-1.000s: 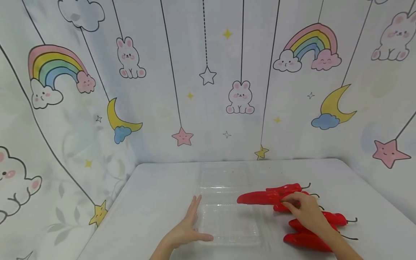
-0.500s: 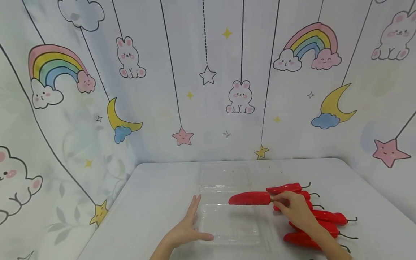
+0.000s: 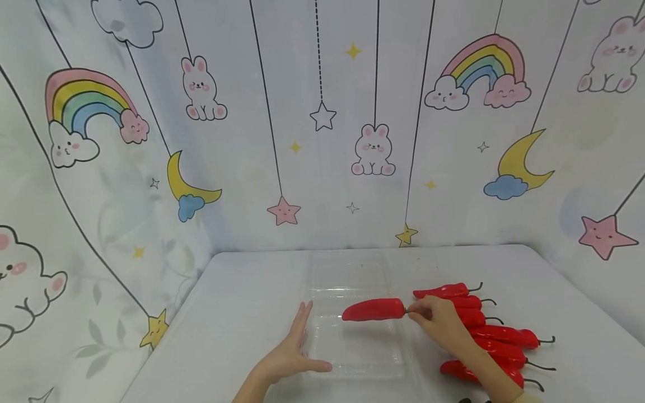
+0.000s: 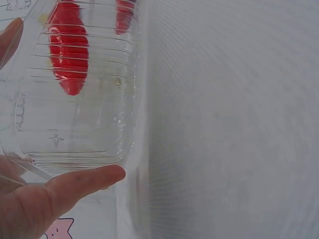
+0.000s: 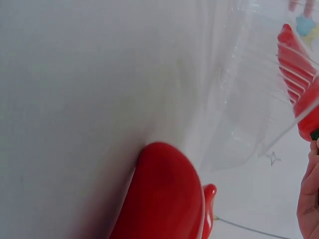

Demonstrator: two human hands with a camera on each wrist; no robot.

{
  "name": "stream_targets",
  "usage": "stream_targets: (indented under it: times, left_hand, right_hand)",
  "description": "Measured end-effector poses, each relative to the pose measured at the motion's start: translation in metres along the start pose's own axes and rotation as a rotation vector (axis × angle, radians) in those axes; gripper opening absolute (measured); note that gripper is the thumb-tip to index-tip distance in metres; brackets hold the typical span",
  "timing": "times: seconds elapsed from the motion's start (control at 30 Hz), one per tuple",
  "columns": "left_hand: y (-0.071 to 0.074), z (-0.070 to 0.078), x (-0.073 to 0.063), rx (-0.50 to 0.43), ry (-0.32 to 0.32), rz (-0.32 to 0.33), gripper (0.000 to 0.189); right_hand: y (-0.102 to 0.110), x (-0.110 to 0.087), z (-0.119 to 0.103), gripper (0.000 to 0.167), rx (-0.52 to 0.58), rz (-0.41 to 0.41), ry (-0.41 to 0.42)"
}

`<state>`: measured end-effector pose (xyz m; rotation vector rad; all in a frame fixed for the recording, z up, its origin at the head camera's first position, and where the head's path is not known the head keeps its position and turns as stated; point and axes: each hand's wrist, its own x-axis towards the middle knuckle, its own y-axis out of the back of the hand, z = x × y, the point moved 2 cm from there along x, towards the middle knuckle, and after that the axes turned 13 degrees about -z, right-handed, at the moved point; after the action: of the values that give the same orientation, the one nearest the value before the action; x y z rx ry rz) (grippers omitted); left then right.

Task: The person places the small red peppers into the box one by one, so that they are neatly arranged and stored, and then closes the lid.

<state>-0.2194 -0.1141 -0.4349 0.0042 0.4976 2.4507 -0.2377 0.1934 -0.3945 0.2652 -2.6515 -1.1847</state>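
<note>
My right hand (image 3: 440,324) pinches the dark stem of a long red chili pepper (image 3: 373,309). The pepper lies level in the air over a clear plastic container (image 3: 355,358), its tip pointing left. With straight, spread fingers and thumb, my left hand (image 3: 287,355) rests against the container's left side. Through the clear wall in the left wrist view, the held pepper (image 4: 69,50) shows red above my thumb (image 4: 87,184). At the edge of the right wrist view are the right fingers (image 5: 310,199), with the pepper (image 5: 299,74) seen partly through the plastic.
Several more red peppers (image 3: 509,336) lie in a loose row on the white table (image 3: 242,296), right of the container, partly behind my right forearm. The container's clear lid (image 3: 347,274) lies folded back toward the far edge. A patterned curtain (image 3: 322,168) hangs behind.
My right hand has carried the pepper left, away from the other peppers and over the container. More of the row now shows. My left hand has stayed in place.
</note>
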Motion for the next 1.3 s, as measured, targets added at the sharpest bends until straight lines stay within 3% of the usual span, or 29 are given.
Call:
stream_targets:
  times: [0.2, 0.57, 1.3]
  left_hand:
    - [0.000, 0.000, 0.001, 0.008, 0.004, -0.001, 0.115]
    - [0.001, 0.002, 0.000, 0.018, -0.002, -0.009, 0.116]
    - [0.001, -0.002, 0.000, 0.014, -0.001, -0.011, 0.115]
  right_hand:
    - [-0.009, 0.007, -0.004, 0.016, 0.007, -0.024, -0.035]
    - [-0.023, 0.017, -0.010, 0.016, 0.046, -0.052, -0.011]
    - [-0.045, 0.029, -0.021, 0.011, -0.024, -0.070, -0.069]
